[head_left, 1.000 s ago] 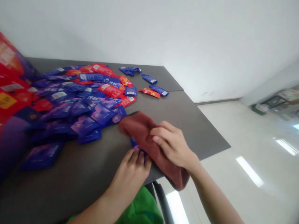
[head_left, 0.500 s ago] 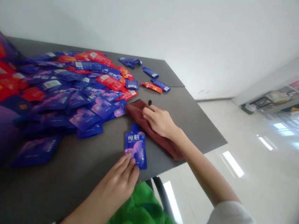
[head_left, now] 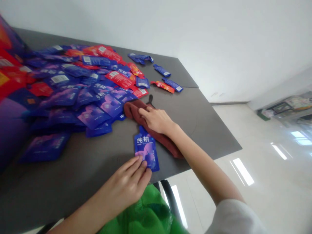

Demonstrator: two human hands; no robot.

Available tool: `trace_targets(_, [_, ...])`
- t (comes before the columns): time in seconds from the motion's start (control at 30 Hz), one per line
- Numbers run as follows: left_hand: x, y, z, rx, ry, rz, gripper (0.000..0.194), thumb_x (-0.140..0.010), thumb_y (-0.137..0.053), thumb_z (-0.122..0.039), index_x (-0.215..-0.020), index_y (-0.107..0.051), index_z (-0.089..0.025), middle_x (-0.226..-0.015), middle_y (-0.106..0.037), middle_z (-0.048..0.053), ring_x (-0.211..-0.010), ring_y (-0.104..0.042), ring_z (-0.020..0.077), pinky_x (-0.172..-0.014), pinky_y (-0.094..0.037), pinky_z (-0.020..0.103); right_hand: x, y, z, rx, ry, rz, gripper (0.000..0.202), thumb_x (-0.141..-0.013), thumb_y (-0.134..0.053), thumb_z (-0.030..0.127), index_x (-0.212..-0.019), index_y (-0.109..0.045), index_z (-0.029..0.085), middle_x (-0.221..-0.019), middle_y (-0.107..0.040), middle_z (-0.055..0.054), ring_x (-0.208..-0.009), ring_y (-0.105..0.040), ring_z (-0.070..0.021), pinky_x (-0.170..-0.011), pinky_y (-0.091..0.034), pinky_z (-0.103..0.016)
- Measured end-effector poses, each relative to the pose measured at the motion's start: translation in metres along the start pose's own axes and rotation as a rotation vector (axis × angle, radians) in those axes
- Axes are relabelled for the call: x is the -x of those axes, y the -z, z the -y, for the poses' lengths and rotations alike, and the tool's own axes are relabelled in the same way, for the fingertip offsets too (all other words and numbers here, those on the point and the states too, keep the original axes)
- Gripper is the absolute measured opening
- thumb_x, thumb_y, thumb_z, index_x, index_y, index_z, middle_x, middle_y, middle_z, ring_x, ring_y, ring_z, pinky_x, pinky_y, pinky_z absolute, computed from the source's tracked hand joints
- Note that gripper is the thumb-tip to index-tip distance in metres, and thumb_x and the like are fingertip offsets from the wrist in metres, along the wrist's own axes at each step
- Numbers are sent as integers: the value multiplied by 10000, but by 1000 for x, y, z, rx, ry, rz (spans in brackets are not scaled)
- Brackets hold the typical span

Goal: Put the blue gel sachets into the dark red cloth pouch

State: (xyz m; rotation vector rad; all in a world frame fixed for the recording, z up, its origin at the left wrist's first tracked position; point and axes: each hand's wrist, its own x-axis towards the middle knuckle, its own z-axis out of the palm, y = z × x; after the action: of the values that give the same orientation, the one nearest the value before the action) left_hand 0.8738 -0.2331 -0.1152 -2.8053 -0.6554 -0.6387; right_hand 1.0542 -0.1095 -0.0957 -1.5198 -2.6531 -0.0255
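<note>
A blue pouch (head_left: 148, 148) with pink shapes and white characters lies flat on the grey table (head_left: 195, 120). The fingers of my left hand (head_left: 131, 177) press on its lower part, close together. My right hand (head_left: 157, 122) is closed on a folded brown cloth (head_left: 133, 110), just above and to the right of the pouch. The cloth covers the pouch's spout end in part, and its far end touches the edge of the pouch pile.
A big heap of blue and red pouches (head_left: 97, 94) fills the table's left side. Several loose ones (head_left: 172, 84) lie toward the back right. One blue pouch (head_left: 45, 146) sits at the near left. A white wall (head_left: 219, 42) stands behind.
My right hand and the brown cloth have shifted left, toward the heap and over the pouch's top. My left hand is still on the pouch. The view has moved slightly.
</note>
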Motion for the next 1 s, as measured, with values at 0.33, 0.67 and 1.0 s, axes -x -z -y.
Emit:
trace_targets(0.33, [5, 4, -8, 41, 237, 37, 320, -904, -351, -135, -1015, -651, -145, -1043, -691, 61, -1013, -624, 204, -835, -542, 335, 30, -1, 5, -122, 17, -105, 244, -918, -368, 262, -1060, -561, 218, -1082, -547, -70, -887, -503, -172, -768, -378, -290])
trace_targets(0.67, [9, 5, -18, -119, 174, 134, 400, -830, -284, -35, -922, -666, -112, -862, -713, 88, -825, -662, 194, -915, -468, 318, 71, 19, 60, -172, 339, 26, 114, -831, -475, 303, -905, -552, 261, -830, -508, -8, -616, -432, -130, -568, -299, -286])
trace_targets(1.0, [8, 2, -6, -144, -9, 168, 392, -797, -309, 4, -1028, -613, -85, -1039, -683, 118, -1011, -621, 228, -864, -489, 329, -5, 24, 4, -37, -29, -42, 276, -939, -279, 302, -1018, -516, 183, -957, -571, -55, -766, -530, -160, -620, -328, -270])
